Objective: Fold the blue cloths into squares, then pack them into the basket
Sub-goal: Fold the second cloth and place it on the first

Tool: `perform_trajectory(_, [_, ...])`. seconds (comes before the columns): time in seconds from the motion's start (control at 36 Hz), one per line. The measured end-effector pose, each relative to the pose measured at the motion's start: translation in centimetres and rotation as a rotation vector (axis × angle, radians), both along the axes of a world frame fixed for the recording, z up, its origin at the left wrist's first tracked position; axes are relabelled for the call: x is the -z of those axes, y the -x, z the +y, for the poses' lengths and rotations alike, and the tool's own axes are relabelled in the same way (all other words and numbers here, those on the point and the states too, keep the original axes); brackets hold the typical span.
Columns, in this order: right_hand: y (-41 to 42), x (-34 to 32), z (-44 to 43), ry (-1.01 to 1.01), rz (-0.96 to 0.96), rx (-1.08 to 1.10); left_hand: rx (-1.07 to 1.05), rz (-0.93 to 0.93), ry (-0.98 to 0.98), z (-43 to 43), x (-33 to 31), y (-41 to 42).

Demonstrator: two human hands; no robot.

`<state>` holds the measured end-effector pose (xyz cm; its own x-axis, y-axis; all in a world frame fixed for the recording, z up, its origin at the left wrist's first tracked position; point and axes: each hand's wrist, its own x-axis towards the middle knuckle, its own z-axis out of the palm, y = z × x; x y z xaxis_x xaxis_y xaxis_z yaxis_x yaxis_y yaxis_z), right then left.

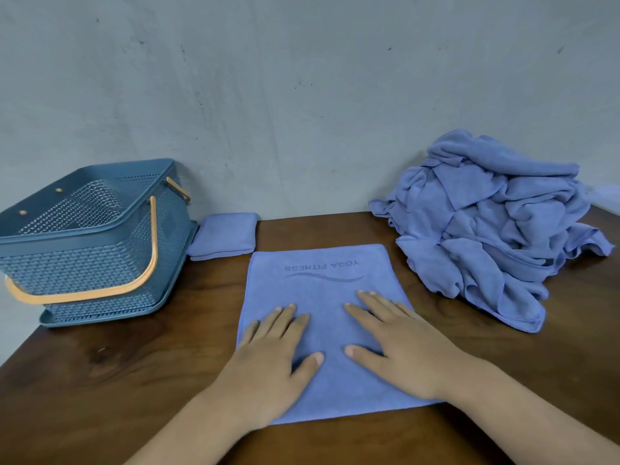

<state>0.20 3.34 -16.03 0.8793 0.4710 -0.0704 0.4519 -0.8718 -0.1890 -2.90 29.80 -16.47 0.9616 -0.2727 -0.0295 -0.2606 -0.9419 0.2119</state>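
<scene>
We press both grips flat on a spread blue cloth (318,290) on the dark wooden worktop (100,380). The left grip (271,357) and the right grip (399,347) rest side by side on its near half, a little apart, fingers straight and slightly spread. Beyond the fingertips we read upside-down lettering, YOGA FITNESS, with a wavy line under it. Well to the left of the left grip stands a blue perforated basket (84,263), its orange handle (147,280) swung down. Beyond the left grip, just beside the basket, lies a folded blue square (223,236). Beyond the right grip and to its right, a heap of crumpled blue cloths (486,229) sits by the grey wall (302,95).
</scene>
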Motion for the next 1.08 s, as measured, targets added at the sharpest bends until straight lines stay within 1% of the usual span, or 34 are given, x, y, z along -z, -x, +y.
perform_trajectory(0.19, [2.6,0.7,-2.7,0.033,-0.014,0.107,-0.028,-0.026,-0.019,1.2,0.4,1.6])
perform_trajectory(0.36, [3.2,0.4,-2.8,-0.003,-0.063,0.169,-0.099,-0.016,-0.031,1.6,-0.2,2.6])
perform_trajectory(0.47, [3.5,0.2,-3.1,-0.025,-0.069,0.162,-0.099,-0.013,-0.012,2.0,-0.4,3.3])
perform_trajectory(0.56, [4.5,0.2,-3.1,-0.006,-0.115,0.095,-0.093,-0.035,-0.027,2.2,-0.4,4.5])
perform_trajectory(0.64, [5.6,0.4,-3.0,-0.016,-0.172,0.022,-0.003,-0.166,-0.008,2.2,-0.1,5.1])
perform_trajectory(0.72, [6.4,0.7,-3.0,-0.082,-0.251,-0.028,0.22,-0.296,0.11,1.7,0.2,5.8])
perform_trajectory(0.78, [6.8,1.0,-3.1,-0.164,-0.306,-0.075,0.356,-0.323,0.172,1.0,0.4,6.5])
perform_trajectory(0.83, [7.1,1.2,-3.1,-0.243,-0.331,-0.14,0.426,-0.3,0.18,0.3,0.4,7.2])
perform_trajectory(0.94, [7.9,1.3,-2.9,-0.294,-0.334,-0.235,0.423,-0.262,0.188,-0.1,0.3,7.4])
perform_trajectory(1.08, [8.1,1.3,-2.8,-0.305,-0.328,-0.229,0.395,-0.291,0.178,-0.2,0.3,7.3])
